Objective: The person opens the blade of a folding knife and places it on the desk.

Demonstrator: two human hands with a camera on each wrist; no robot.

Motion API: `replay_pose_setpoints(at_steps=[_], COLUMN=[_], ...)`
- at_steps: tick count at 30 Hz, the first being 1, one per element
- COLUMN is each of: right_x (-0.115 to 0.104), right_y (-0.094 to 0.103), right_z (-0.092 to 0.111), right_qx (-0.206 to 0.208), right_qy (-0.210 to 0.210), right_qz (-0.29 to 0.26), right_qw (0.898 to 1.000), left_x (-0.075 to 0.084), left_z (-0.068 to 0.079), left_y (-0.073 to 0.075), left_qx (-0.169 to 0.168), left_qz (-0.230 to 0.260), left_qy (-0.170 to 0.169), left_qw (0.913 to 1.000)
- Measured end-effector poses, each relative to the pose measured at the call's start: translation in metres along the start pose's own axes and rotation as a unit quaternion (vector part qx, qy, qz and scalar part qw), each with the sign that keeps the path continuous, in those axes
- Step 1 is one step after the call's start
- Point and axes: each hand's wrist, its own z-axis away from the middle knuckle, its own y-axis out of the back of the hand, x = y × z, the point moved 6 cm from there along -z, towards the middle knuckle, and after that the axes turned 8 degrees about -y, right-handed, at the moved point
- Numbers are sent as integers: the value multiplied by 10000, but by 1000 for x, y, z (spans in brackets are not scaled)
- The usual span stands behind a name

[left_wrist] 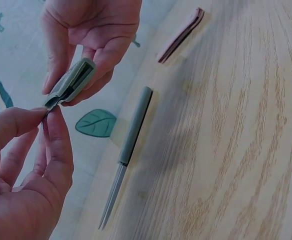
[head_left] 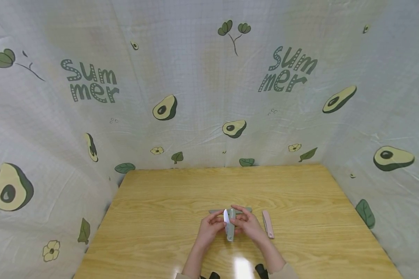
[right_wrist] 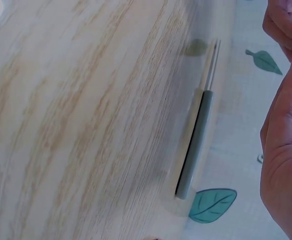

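Observation:
A folding knife with a grey-green handle [head_left: 231, 232] is held upright between both hands, its blade [head_left: 225, 215] swung partly out to the left. My right hand [head_left: 250, 226] grips the handle from the right side. My left hand [head_left: 206, 231] pinches the blade between thumb and fingers. The left wrist view shows the handle's open slot [left_wrist: 80, 76] facing the camera. Beyond the hands lies a second green-handled item [left_wrist: 136, 127], with a slim metal part extending from one end; the hands partly cover it in the head view.
A pink folded knife [head_left: 268, 224] lies on the wooden table [head_left: 321, 217], right of my right hand. Avocado-patterned cloth [head_left: 195, 77] hangs behind the table and at both sides. Dark straps or bands [head_left: 262, 271] show by the forearms.

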Motion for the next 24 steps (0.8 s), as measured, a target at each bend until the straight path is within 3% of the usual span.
replay_pose_setpoints(at_steps=[16,24], right_x=[0,0], right_y=[2,4], right_z=[0,1], right_qx=[263,378], right_qy=[-50,-36], right_qz=[-9,-153], right_qw=[9996,9992], left_x=[0,1], left_z=[-1,1], left_y=[4,4], left_qx=[210,299], left_qz=[72,314], left_qy=[36,-104], left_qw=[9997,9990])
